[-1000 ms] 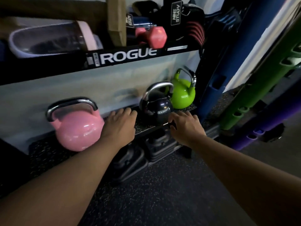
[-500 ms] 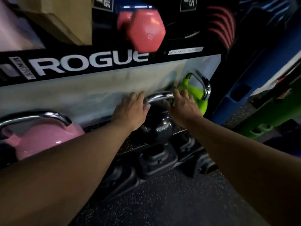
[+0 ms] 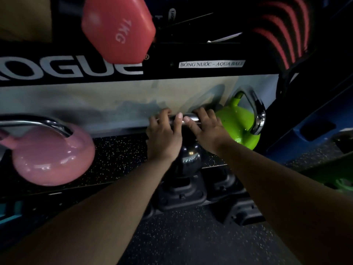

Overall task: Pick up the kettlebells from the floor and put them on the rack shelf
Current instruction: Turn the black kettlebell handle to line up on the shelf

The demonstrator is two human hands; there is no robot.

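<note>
A black kettlebell (image 3: 189,161) with a chrome handle stands on the low speckled rack shelf (image 3: 118,157). My left hand (image 3: 164,134) and my right hand (image 3: 208,129) are both wrapped over its handle, thumbs nearly touching at the middle. A pink kettlebell (image 3: 51,155) rests on the same shelf to the left. A green kettlebell (image 3: 238,125) stands just right of the black one, partly behind my right hand.
Above runs the black upper shelf beam (image 3: 191,71) with white lettering, and a pink 1 kg dumbbell (image 3: 118,29) pokes over its edge. Black plastic feet (image 3: 181,194) sit under the low shelf. A blue upright (image 3: 309,129) stands at the right.
My head has come closer to the rack. Both hands rose from the shelf edge to the black kettlebell's handle and have closed around it.
</note>
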